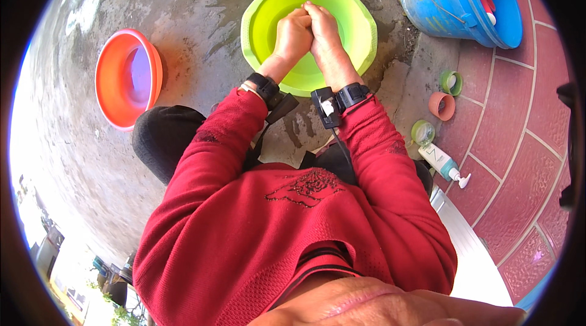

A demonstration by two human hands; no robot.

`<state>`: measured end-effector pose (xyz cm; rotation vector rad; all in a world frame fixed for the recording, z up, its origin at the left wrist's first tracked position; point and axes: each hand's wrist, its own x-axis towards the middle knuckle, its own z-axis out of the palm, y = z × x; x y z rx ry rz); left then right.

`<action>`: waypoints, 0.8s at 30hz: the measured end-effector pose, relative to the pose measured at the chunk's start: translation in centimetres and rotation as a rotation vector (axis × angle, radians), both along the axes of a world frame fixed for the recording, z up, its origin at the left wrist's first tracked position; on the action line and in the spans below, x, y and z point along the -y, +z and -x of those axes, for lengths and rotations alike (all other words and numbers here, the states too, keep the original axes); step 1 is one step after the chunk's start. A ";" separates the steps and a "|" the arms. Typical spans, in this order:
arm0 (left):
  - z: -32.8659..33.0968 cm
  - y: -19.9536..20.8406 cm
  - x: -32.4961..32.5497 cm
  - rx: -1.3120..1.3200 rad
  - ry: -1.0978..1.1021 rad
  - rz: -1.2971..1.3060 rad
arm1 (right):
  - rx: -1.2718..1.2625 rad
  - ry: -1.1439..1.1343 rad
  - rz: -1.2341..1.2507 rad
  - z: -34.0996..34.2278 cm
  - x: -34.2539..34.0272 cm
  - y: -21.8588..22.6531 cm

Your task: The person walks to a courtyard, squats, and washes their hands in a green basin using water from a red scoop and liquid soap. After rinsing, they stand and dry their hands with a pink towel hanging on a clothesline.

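Over a lime-green plastic basin (360,51), my two hands are pressed together. The fingers of my left hand (292,38) are curled closed. Against it, my right hand (325,28) is closed too, its thumb side touching the left one near the top. Whatever lies between the palms, if anything, is hidden. Both hands are above the basin's inside, and the wrists cross its near rim. Straps with small black devices sit on both wrists, below red sleeves.
An orange basin (105,85) stands on the concrete at the left. At the upper right a blue bucket (430,0) with a wire handle holds something red. Small round containers, green (450,82) and orange (442,106), and a pump bottle (441,161) are by the red tiles.
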<state>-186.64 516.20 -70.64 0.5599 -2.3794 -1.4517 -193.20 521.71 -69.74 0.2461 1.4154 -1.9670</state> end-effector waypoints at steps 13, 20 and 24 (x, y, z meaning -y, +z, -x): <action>0.5 0.2 -2.5 -0.229 -0.092 0.121 | 0.131 -0.098 0.151 2.0 -2.8 0.3; 1.5 0.9 -3.9 -0.245 0.031 -0.853 | 0.154 0.112 0.587 2.4 -4.6 1.1; 0.7 0.3 -2.2 -0.240 -0.198 0.371 | 0.194 -0.086 0.329 1.5 -3.2 1.4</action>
